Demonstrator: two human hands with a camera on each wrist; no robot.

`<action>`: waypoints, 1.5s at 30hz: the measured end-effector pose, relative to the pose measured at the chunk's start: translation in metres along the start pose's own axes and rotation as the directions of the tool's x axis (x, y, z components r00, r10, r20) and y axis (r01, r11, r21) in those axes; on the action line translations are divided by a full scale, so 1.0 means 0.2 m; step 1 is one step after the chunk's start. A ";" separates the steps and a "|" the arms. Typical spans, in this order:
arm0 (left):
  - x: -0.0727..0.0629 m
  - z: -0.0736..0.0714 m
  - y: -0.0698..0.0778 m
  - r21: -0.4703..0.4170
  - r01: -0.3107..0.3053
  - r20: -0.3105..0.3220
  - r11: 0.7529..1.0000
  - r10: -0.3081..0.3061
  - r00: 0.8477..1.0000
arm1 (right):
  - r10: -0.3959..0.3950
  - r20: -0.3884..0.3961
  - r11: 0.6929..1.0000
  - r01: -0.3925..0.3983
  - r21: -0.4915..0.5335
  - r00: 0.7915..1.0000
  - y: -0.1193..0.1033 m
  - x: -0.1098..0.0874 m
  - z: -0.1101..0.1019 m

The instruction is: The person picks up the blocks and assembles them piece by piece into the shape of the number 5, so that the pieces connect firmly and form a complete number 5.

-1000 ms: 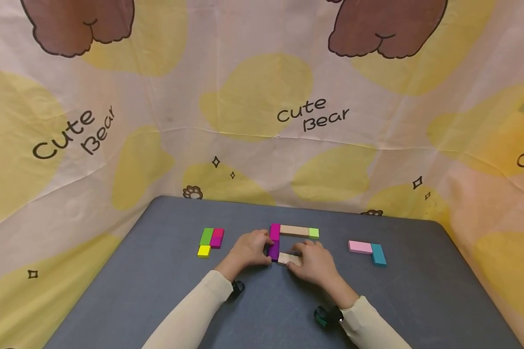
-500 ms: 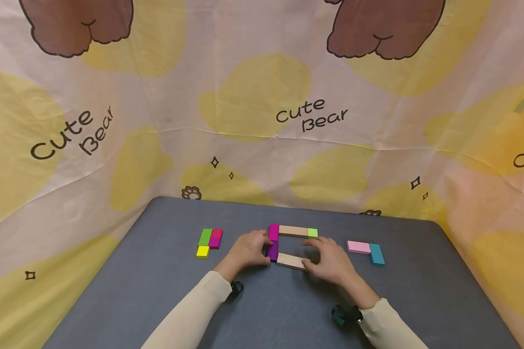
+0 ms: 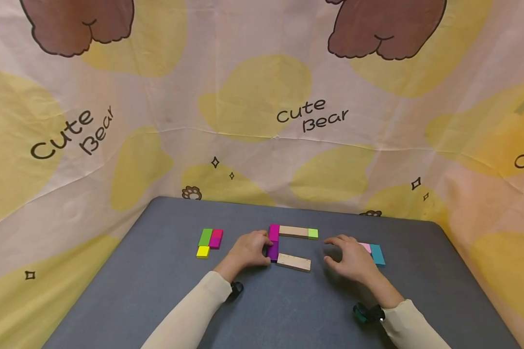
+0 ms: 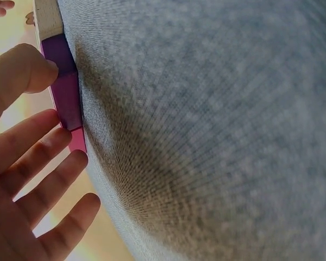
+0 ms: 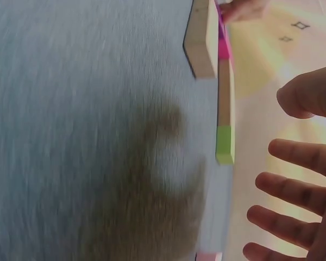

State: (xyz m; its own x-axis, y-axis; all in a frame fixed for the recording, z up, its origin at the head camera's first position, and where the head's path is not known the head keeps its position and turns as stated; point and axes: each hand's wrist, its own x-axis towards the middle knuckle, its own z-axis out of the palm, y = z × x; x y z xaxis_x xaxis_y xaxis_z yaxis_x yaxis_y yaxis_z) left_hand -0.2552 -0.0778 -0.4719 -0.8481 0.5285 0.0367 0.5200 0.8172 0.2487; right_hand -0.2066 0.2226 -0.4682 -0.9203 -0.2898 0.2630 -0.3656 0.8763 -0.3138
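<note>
My left hand [image 3: 250, 249] rests beside the purple block [image 3: 272, 251]. In the left wrist view its thumb [image 4: 30, 68] touches that block, while the other fingers spread out near the magenta block [image 3: 273, 232]. From the purple block's near end a pale wooden block [image 3: 294, 262] runs to the right. At the magenta one's far end a tan wooden block [image 3: 294, 231] runs right to a light green block [image 3: 313, 234]. Holding nothing, my right hand [image 3: 351, 257] hovers to the right of these, fingers apart, partly covering a pink block [image 3: 365, 246].
On the grey table [image 3: 262, 310] a left group has a green block [image 3: 205, 237], a red block [image 3: 217, 233], a magenta-purple block [image 3: 215, 241] and a yellow block [image 3: 203, 252]. A blue block [image 3: 378, 255] lies at the right. A printed cloth [image 3: 244, 111] hangs behind.
My right hand has let go of the pale wooden block and moved right, towards the pink and blue blocks. The pale block stays lying against the purple one. My left hand has hardly moved.
</note>
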 end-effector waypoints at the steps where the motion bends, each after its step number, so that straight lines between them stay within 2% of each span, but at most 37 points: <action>1: 0.00 0.00 0.00 -0.001 -0.001 -0.001 1.000 0.001 1.000 | 0.003 -0.004 1.000 -0.003 -0.002 1.000 0.01 0.00 -0.01; 16: 0.00 0.00 0.01 -0.010 0.015 0.015 1.000 -0.015 1.000 | 0.027 0.018 0.999 -0.026 -0.038 0.999 0.18 -0.01 -0.08; 28: 0.00 0.00 0.00 -0.017 0.013 0.009 1.000 -0.013 1.000 | -0.040 0.008 0.996 0.040 -0.075 0.999 0.32 0.02 -0.05; 37: 0.00 0.02 0.00 -0.015 0.025 0.015 1.000 -0.025 1.000 | -0.033 0.054 0.997 0.037 -0.074 0.998 0.35 0.03 -0.03; 45: 0.01 0.02 -0.01 -0.014 0.024 0.007 1.000 -0.024 1.000 | -0.024 0.064 0.996 0.029 -0.080 0.998 0.35 0.04 -0.03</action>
State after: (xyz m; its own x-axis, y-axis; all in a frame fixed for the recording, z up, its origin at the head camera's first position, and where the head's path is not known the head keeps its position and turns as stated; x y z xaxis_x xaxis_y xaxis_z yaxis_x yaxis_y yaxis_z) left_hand -0.2572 -0.0774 -0.4758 -0.8598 0.5101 0.0235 0.4975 0.8265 0.2634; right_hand -0.2390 0.2830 -0.4820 -0.9184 -0.3345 0.2112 -0.3796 0.8954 -0.2326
